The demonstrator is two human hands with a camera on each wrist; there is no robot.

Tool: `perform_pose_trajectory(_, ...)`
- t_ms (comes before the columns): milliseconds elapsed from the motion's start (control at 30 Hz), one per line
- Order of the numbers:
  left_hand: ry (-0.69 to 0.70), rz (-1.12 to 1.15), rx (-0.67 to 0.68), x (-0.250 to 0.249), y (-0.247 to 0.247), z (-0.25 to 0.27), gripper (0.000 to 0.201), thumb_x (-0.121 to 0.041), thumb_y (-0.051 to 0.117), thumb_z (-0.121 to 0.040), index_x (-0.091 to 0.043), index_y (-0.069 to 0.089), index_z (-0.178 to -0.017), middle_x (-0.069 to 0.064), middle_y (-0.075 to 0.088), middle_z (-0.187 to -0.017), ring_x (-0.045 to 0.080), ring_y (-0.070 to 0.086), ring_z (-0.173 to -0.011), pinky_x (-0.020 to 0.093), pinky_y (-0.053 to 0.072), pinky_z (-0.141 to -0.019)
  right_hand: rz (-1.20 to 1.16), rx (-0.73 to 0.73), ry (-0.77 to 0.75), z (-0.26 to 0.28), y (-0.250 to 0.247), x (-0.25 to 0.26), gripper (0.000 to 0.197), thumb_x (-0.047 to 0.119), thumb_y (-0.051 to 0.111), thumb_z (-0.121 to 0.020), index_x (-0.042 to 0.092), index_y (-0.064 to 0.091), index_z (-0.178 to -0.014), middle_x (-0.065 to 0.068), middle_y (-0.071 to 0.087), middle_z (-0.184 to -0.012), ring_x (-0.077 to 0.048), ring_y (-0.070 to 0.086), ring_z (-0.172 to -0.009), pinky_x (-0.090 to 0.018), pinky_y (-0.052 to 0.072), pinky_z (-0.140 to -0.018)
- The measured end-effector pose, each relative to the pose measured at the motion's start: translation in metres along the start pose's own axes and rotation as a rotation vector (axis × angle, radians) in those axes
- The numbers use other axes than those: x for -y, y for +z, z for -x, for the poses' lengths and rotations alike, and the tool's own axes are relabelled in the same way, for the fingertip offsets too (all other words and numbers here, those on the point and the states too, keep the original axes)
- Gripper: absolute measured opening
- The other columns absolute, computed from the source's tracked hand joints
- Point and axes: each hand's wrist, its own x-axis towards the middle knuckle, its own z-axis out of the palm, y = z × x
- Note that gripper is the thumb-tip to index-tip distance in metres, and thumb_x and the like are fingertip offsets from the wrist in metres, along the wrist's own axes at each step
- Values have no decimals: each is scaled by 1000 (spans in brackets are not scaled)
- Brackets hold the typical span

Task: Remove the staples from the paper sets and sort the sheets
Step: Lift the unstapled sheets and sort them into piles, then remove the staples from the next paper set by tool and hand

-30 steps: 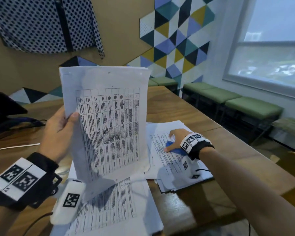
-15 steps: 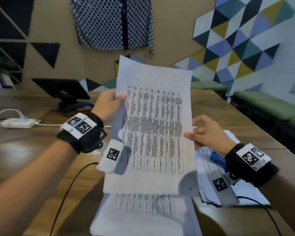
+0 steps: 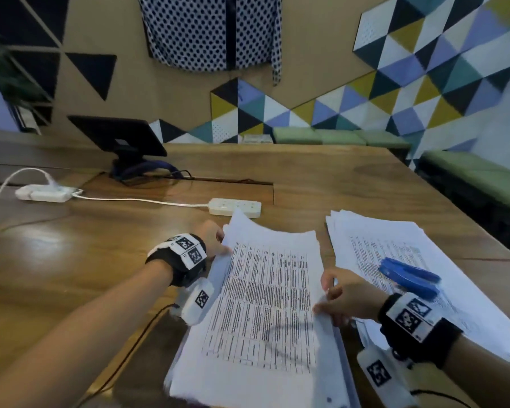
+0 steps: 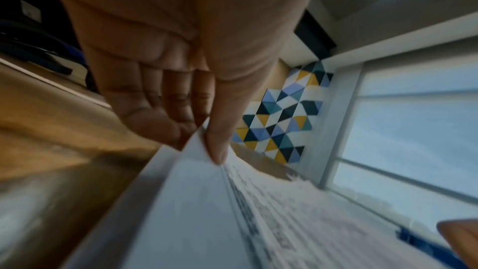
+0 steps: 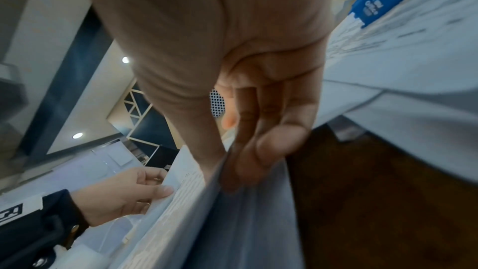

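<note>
Between both hands, a printed sheet [image 3: 265, 293] lies low over a paper stack on the desk [image 3: 71, 260]. Left hand [image 3: 214, 241] pinches the sheet's far left edge, thumb on top and fingers beneath. Right hand [image 3: 346, 295] pinches its right edge the same way. Just right of the right hand sits a second paper pile [image 3: 365, 240], with a blue stapler [image 3: 409, 276] resting on top. Beyond the left hand lies a white power strip [image 3: 236, 207].
</note>
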Motion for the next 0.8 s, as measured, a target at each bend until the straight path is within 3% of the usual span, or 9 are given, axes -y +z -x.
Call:
perform_pose_trajectory(67,-35,-83,-1,-1,6,0,23,-22,72,-78,-7,60,-91,6,58,-77,21,53,-72,29,45,-66,106,48,21,-1,-1,-2,35,16,74,-76,17,40,-83,-2,57,-54,-8,52,-36,-20,45,-39)
perform_pose_trajectory(167,-41,-195,-62,-4,10,-5,52,-25,78,-72,-6,47,-110,2,53,-82,20,51,-77,28,43,-66,244,29,29,-1,-4,-5,30,26,74,-76,20,45,-83,1,56,-63,-2,49,-34,-17,43,-41)
perform_pose_trajectory(233,-14,-104,-93,-15,8,-9,61,-17,79,-70,-6,37,-113,6,54,-87,23,52,-79,30,45,-66,285,-41,-17,0,-11,-7,24,30,70,-79,20,49,-84,3,55,-62,-2,48,-37,-14,41,-44)
perform_pose_trajectory(333,80,-62,-118,-45,5,-15,45,-17,74,-75,-12,38,-103,4,50,-89,22,48,-83,27,38,-62,435,-226,-84,6,-34,-12,21,34,66,-81,26,48,-76,5,54,-61,-4,44,-49,-14,37,-52)
perform_pose_trajectory(433,182,-49,-101,-83,7,-23,24,-22,68,-80,-18,48,-93,-2,49,-85,19,48,-85,26,38,-68,543,-410,-75,13,-62,-23,21,30,65,-82,25,45,-75,9,53,-64,-5,48,-59,-17,35,-56)
perform_pose_trajectory(567,315,4,-38,-138,23,-38,12,-19,64,-84,-13,61,-95,-1,54,-86,15,50,-82,23,41,-70,564,-562,-51,10,-93,-51,21,24,68,-79,22,47,-78,3,53,-79,-20,50,-81,-28,38,-69)
perform_pose_trajectory(700,354,74,66,-180,50,-55,2,-13,59,-86,-13,61,-85,3,57,-84,16,52,-75,22,41,-63,508,-555,51,8,-109,-72,31,39,72,-72,29,48,-87,-1,56,-99,-21,52,-96,-37,45,-83)
perform_pose_trajectory(733,363,90,100,-188,57,-58,3,-13,59,-87,-11,61,-89,4,57,-87,16,53,-76,23,42,-63,510,-521,76,8,-111,-75,36,41,73,-70,29,47,-91,-1,55,-102,-20,51,-98,-36,45,-85)
perform_pose_trajectory(800,349,91,149,-200,71,-66,25,-16,59,-88,-6,58,-111,9,57,-104,22,57,-94,28,44,-75,521,-449,126,8,-114,-80,45,42,75,-68,27,48,-101,0,54,-106,-19,52,-98,-36,46,-86)
